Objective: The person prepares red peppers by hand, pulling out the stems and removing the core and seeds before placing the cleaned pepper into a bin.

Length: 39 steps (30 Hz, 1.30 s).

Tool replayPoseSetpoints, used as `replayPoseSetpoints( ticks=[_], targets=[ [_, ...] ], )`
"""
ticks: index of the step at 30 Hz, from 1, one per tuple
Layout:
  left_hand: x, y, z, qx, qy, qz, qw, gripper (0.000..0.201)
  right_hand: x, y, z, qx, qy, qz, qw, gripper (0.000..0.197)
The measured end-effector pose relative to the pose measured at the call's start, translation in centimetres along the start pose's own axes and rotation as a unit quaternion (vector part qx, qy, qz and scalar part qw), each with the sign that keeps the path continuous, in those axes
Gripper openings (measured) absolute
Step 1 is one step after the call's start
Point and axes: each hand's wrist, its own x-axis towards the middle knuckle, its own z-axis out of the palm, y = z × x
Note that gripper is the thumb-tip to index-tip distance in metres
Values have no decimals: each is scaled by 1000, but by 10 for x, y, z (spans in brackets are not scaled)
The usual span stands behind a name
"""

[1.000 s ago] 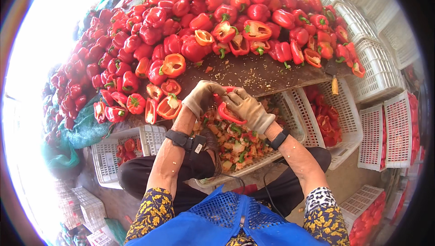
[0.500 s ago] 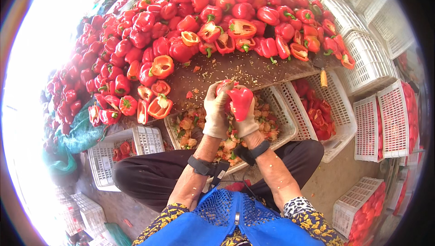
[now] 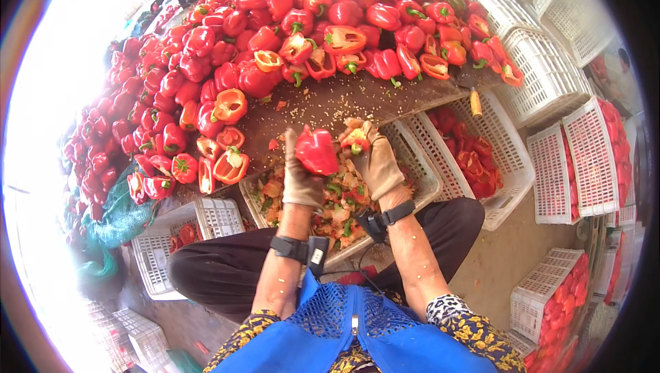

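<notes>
In my gloved left hand (image 3: 301,182) is a red bell pepper (image 3: 317,151), gripped at its side. My gloved right hand (image 3: 379,170) closes on a pepper core (image 3: 356,140), pale and seedy with a bit of green. The two hands are apart, over a white crate (image 3: 427,161) holding pale cores, seeds and green stems (image 3: 345,216). Just beyond them lies the brown table edge (image 3: 323,115), strewn with seeds. On it is a big heap of red bell peppers (image 3: 254,36), with several cut-open ones along the near side.
A yellow-handled knife (image 3: 476,103) lies at the table's right end. Beside the middle crate, another white crate (image 3: 512,167) holds red pepper pieces (image 3: 471,160). At left stands a smaller crate (image 3: 220,215) near green netting (image 3: 120,211). Stacked crates (image 3: 550,70) line the right side.
My hands have moved apart. The core is now separate from the pepper, in my right hand, while the pepper is in my left. The whole view has shifted slightly.
</notes>
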Motion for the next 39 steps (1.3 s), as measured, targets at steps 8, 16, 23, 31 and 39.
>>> replayPoseSetpoints(
  ticks=[8, 16, 23, 31, 39],
  targets=[
    [1, 46, 16, 62, -30, 83, 994, 45, -29, -23, 38, -138, -35, -92, 986, 36],
    [25, 21, 30, 125, -42, 55, 990, 52, -35, -29, 21, -114, 26, -80, 990, 35],
    [26, -16, 117, 202, -274, -35, 940, 57, -32, -12, -7, 65, 80, -18, 994, 28],
    [1, -16, 85, 838, -320, 255, 361, 48, -42, -19, 1, -295, 20, -162, 942, 27],
    [18, -17, 58, 722, -338, 271, 540, 36, -32, -41, 36, -331, 144, 20, 932, 45]
  ],
)
